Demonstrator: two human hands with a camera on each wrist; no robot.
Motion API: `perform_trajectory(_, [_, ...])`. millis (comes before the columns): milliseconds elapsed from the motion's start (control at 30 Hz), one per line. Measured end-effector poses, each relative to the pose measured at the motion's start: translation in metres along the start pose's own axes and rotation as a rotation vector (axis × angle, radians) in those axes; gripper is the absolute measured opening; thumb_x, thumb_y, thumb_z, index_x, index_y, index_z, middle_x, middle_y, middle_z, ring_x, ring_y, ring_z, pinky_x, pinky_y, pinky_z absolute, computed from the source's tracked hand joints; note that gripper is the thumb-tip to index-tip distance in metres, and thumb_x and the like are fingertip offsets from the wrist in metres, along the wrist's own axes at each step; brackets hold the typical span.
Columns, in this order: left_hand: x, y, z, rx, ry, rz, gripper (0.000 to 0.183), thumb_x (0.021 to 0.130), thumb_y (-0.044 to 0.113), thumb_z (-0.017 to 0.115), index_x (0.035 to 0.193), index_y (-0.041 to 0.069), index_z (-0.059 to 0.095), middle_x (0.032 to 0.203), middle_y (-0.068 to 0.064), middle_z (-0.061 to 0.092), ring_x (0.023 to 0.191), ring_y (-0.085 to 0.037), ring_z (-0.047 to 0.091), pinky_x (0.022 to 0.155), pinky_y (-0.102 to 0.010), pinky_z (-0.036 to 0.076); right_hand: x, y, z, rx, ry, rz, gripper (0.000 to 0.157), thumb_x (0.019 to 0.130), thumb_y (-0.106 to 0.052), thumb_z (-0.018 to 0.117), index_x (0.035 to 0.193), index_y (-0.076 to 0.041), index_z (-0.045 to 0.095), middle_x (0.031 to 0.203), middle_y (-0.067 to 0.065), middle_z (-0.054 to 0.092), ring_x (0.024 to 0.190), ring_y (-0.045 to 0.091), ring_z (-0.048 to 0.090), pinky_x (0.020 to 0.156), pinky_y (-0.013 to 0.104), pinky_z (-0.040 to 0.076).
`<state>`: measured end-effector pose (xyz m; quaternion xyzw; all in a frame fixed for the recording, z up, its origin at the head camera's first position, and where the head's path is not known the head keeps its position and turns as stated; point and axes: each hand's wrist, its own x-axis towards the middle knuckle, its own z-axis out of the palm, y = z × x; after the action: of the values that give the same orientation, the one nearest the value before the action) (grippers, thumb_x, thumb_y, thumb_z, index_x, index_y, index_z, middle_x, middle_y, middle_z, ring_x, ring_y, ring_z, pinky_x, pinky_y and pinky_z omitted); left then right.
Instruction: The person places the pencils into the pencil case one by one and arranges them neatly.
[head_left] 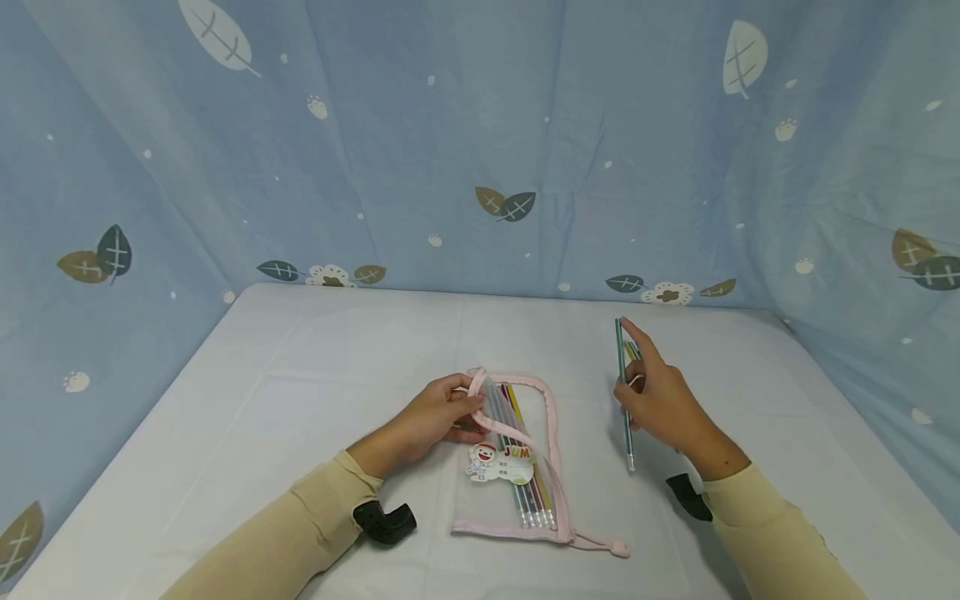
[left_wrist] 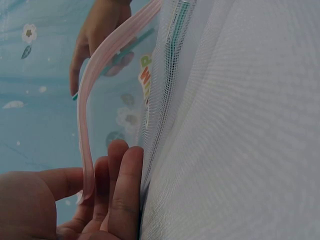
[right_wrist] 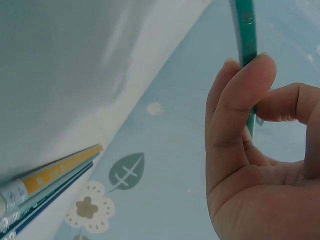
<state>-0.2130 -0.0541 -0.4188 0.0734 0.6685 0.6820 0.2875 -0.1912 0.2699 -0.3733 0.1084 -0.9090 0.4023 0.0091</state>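
Observation:
A see-through mesh pencil bag (head_left: 480, 508) with pink trim lies on the table, several pencils (head_left: 542, 492) inside it. At the bag's far left corner, my left hand (head_left: 435, 417) pinches the pink edge (left_wrist: 86, 165) between thumb and fingers, holding the opening up. To the right of the bag, my right hand (head_left: 666, 404) holds a green pencil (right_wrist: 245, 30) nearly upright, its silvery end down. The index finger stretches along it towards the top. Beyond that hand lie more loose pencils (right_wrist: 55, 172), yellow, green and blue, partly hidden in the head view.
The table has a white cover (head_left: 330, 358). A blue curtain (head_left: 420, 125) with leaf and paw prints hangs behind it and along both sides. From the bag's near right corner extends a pink zip pull (head_left: 619, 548). Black devices (head_left: 386, 523) are strapped at the wrists.

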Motion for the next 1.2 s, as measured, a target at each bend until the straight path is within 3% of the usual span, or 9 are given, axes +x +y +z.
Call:
perform_trajectory(267, [-0.002,0.001,0.0,0.001,0.004,0.001,0.031,0.105,0.014,0.05,0.13,-0.004,0.046,0.093,-0.006,0.066,0.082,-0.015,0.068,0.079,-0.033,0.064,-0.001,-0.007,0.005,0.121,-0.078,0.03,0.096,0.09,0.006,0.054,0.159,-0.039,0.004,0.073,0.014,0.056,0.052,0.023,0.063,0.044,0.039,0.057])
perform_trajectory(567, [0.0,0.0,-0.002,-0.007,-0.006,-0.003,0.029,0.105,0.014,0.05,0.129,-0.003,0.047,0.093,-0.006,0.064,0.082,-0.015,0.069,0.079,-0.033,0.064,0.006,-0.019,0.019,0.28,-0.166,0.047,0.092,0.095,0.004,0.053,0.159,-0.04,0.003,0.077,0.019,0.056,0.058,0.029,0.066,0.048,0.043,0.059])
perform_trajectory(900, [0.001,0.003,0.001,-0.018,-0.007,0.001,0.028,0.105,0.013,0.051,0.128,-0.004,0.048,0.093,-0.006,0.064,0.08,-0.015,0.069,0.078,-0.035,0.064,0.015,-0.029,0.033,0.272,-0.226,0.121,0.09,0.095,0.0,0.053,0.16,-0.036,0.003,0.083,0.022,0.06,0.054,0.031,0.064,0.051,0.045,0.06])
perform_trajectory(1200, [0.002,0.0,0.0,-0.026,-0.001,-0.003,0.026,0.105,0.012,0.05,0.126,-0.004,0.048,0.092,-0.006,0.064,0.08,-0.015,0.069,0.078,-0.034,0.064,0.023,-0.031,0.054,0.296,-0.349,0.172,0.089,0.092,-0.001,0.057,0.161,-0.027,0.005,0.083,0.015,0.06,0.053,0.025,0.062,0.052,0.044,0.06])
